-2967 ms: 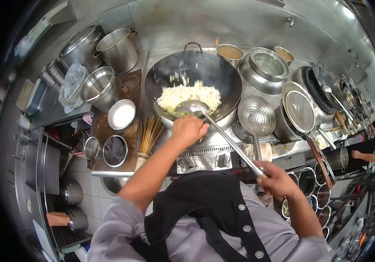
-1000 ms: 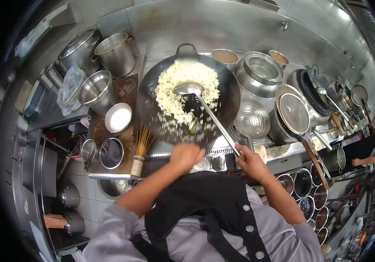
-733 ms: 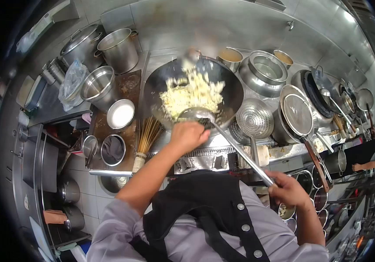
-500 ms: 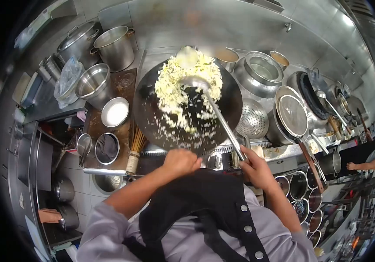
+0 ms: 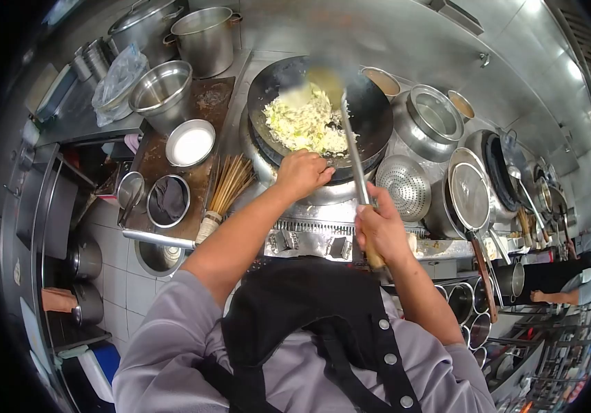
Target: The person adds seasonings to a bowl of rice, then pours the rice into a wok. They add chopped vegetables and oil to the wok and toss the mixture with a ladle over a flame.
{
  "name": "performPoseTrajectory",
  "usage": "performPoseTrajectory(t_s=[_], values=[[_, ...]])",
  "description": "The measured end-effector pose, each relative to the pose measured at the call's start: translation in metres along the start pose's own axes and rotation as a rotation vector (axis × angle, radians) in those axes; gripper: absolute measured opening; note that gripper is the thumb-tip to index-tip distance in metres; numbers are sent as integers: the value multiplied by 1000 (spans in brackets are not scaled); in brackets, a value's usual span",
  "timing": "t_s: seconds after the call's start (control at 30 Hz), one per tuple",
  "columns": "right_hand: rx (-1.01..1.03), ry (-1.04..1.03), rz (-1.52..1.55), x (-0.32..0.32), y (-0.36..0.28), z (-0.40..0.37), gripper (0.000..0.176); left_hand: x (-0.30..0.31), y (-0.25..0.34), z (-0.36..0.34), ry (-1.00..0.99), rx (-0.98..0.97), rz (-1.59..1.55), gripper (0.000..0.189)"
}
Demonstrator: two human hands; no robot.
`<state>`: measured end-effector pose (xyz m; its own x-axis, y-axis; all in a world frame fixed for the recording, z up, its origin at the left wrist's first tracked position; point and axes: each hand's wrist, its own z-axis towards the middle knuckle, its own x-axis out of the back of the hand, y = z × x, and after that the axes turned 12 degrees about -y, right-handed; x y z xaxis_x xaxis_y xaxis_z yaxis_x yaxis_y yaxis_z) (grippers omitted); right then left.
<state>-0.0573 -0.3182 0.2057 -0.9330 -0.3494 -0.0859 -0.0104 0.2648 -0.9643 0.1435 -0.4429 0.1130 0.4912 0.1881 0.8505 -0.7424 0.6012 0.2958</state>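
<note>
My left hand (image 5: 304,173) is closed at the near rim of a large dark wok (image 5: 372,113); the part it grips is hidden under the fingers. In the wok lies a heap of fried rice (image 5: 309,124) with yellow egg and green bits. My right hand (image 5: 384,224) is wrapped around the long handle of a metal ladle (image 5: 353,144), which ends in a wooden grip. The ladle's head is over the far side of the wok and hard to make out through the blur.
Right of the wok are a perforated strainer (image 5: 403,187), a lidded pot (image 5: 433,113) and mesh sieves (image 5: 469,195). On the left stand a white-filled bowl (image 5: 191,143), bundled bamboo sticks (image 5: 229,184) and steel pots (image 5: 203,43). Another person (image 5: 578,282) is at far right.
The wok has shifted away from my body and the rice has gathered toward its near side. My left hand moved forward with it. The ladle has swung more upright, its head going farther back.
</note>
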Motion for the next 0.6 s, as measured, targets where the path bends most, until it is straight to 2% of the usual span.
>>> performPoseTrajectory(t_s=[0.1,0.13,0.17,0.23,0.27,0.3,0.37,0.4,0.47,0.5,0.57,0.6], values=[[84,19,93,3,-23,-30,46,-2,-2,0,8,-12,-6,34],[73,3,259,8,-27,-38,46,-2,-3,1,11,-14,-6,34],[70,2,259,13,-24,-35,46,-3,-3,0,9,-11,-8,34],[-63,-89,571,28,-5,-15,45,-3,-4,1,27,-22,-5,34],[-187,-63,504,35,22,12,44,-3,-3,1,25,-22,-4,34],[-217,-14,409,31,35,35,42,-2,-2,0,15,-15,-20,34],[-88,101,-333,13,41,52,43,-1,-1,4,16,-6,-32,34],[-85,101,-330,9,28,43,43,-1,-2,3,10,-12,-26,34],[-76,32,-8,8,-1,12,44,-2,-4,2,1,-23,-20,33],[-74,29,-12,17,-4,0,44,-1,-3,2,6,-16,-27,33],[-109,-221,620,34,-4,-20,51,-2,-4,3,8,1,-37,33],[-190,-158,543,39,6,-8,51,-3,-6,3,26,-5,-42,34]])
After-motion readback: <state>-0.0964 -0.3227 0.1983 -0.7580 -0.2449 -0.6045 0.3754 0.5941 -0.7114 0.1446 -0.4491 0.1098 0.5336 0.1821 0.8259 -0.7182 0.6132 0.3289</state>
